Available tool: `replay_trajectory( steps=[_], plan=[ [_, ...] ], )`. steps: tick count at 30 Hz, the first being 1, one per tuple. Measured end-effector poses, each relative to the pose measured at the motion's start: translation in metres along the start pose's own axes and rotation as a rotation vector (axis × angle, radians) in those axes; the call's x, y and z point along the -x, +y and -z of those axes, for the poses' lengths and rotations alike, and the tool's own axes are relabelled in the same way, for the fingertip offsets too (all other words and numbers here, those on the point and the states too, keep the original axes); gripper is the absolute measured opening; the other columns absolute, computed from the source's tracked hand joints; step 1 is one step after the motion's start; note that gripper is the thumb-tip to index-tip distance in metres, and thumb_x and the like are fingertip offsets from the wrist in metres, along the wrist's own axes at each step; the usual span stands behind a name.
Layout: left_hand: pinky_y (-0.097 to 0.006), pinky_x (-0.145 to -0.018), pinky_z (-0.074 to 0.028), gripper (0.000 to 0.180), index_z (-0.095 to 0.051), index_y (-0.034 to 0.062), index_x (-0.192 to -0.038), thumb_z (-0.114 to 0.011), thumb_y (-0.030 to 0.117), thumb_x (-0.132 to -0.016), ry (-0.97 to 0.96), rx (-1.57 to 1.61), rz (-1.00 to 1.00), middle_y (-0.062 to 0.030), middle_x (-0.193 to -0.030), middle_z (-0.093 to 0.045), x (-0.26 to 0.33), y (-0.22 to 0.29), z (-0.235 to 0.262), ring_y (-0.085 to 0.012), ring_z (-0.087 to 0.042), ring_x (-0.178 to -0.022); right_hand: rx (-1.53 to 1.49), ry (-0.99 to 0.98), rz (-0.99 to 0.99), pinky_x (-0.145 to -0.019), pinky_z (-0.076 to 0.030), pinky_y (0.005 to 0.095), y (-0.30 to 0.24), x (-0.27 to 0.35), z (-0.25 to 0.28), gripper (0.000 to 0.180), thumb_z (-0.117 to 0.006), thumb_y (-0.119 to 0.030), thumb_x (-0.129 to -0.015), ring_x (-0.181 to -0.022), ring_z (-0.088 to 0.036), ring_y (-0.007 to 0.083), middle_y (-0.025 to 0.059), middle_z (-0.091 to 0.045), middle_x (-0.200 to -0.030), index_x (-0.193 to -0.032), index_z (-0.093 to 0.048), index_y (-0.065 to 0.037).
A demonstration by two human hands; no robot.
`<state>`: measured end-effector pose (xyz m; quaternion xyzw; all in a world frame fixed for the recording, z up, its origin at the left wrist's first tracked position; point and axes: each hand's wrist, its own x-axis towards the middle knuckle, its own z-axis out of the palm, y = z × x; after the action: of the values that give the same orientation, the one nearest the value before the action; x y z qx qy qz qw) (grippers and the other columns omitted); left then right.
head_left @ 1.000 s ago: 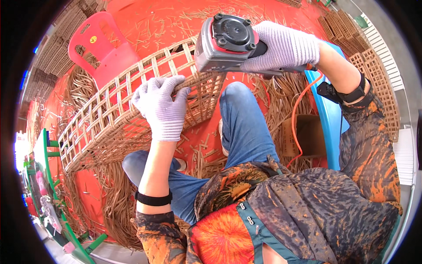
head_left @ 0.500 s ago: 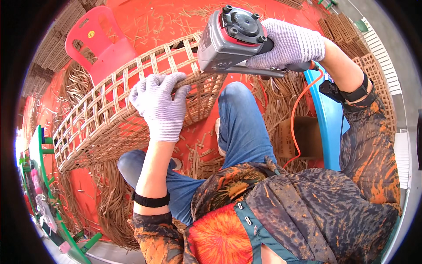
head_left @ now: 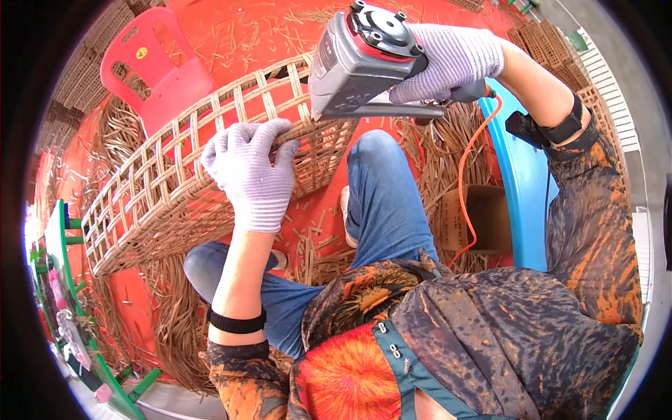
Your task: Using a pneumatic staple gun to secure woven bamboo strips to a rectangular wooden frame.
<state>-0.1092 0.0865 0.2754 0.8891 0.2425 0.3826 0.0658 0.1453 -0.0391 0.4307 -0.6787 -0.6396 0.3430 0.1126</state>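
Note:
A brown woven basket (head_left: 164,164) leans in front of me, its open lattice side facing up. My left hand (head_left: 250,168), in a pale striped glove, grips the basket's near rim with fingers curled over it. My right hand (head_left: 451,63), gloved alike, is wrapped round the handle of a grey and black pneumatic stapler (head_left: 350,70). The stapler's nose touches or sits very close to the basket's rim, to the right of my left hand. From the handle's rear end runs an orange air hose (head_left: 462,175).
A red plastic chair (head_left: 164,77) stands behind the basket. Loose brown strips (head_left: 185,315) lie across the red floor. To the right are a blue plastic surface (head_left: 521,182) and an open cardboard box (head_left: 483,220). A green-framed rack (head_left: 84,294) is at the left.
The stapler and my right hand have shifted slightly left and up. My left hand keeps its hold on the basket, with a small shift left.

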Motion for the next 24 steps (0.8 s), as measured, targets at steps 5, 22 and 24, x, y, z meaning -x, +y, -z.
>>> replay_trajectory(
  steps=[5,22,24],
  plan=[
    [-0.042,-0.092,-0.037,0.030,-0.076,0.0244,-0.099,-0.086,0.022,-0.071,0.003,0.001,-0.015,0.0015,-0.091,-0.064,-0.001,-0.001,-0.001,-0.0230,-0.060,-0.095,0.150,0.038,-0.022,-0.088,-0.055,0.0321,0.010,-0.003,0.003,0.057,-0.084,-0.025,-0.084,-0.095,-0.067,0.0135,0.0065,-0.073,-0.112,-0.133,-0.061,-0.008],
    [-0.042,-0.098,-0.036,0.033,-0.078,0.0219,-0.104,-0.085,0.023,-0.071,-0.090,-0.081,0.015,0.0009,-0.107,-0.066,-0.015,0.002,-0.011,-0.0232,-0.060,-0.107,0.177,-0.186,-0.276,-0.057,-0.052,0.0288,-0.021,-0.010,0.006,0.044,-0.080,-0.028,-0.089,-0.061,-0.063,0.0094,0.0041,-0.069,-0.077,-0.123,-0.065,-0.005],
    [-0.042,-0.099,-0.036,0.034,-0.078,0.0220,-0.104,-0.085,0.022,-0.071,-0.102,-0.070,0.019,0.0008,-0.107,-0.066,-0.014,0.000,-0.014,-0.0233,-0.059,-0.108,-0.056,-0.026,-0.074,-0.043,-0.041,0.0262,0.007,-0.005,-0.002,0.031,-0.075,-0.032,-0.091,-0.046,-0.052,0.0061,-0.0010,-0.056,-0.056,-0.093,-0.070,-0.001]
  ],
)
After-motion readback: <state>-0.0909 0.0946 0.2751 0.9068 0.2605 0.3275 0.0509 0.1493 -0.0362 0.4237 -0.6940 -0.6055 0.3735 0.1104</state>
